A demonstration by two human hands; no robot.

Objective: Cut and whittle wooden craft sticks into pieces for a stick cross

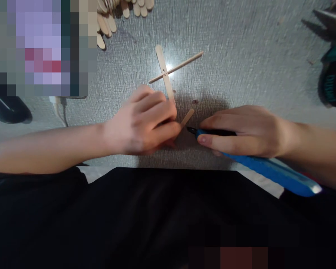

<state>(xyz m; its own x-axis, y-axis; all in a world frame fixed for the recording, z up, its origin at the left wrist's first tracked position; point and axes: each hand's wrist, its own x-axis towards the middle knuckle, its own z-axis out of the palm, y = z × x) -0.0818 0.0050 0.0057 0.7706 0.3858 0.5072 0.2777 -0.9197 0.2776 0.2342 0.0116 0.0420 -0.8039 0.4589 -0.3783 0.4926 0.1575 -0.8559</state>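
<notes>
My left hand point(151, 123) is closed around a wooden craft stick point(188, 116), whose rounded end pokes out past the fingers towards the right. In my right hand point(240, 129) is a blue utility knife point(271, 172), its dark tip pointing left, close to that stick. Just beyond my left hand lies an upright craft stick point(160, 56). A thin stick point(186, 62) crosses it and appears to pass through a slot in it. The lower end of the upright stick is hidden behind my left hand.
A pile of craft sticks point(109, 24) lies at the top left on the grey textured table point(240, 48). A black and teal round object point(334, 80) and a dark pointed tool point(329, 20) are at the right. A dark rounded object point(9, 110) and white cable point(56, 104) lie left.
</notes>
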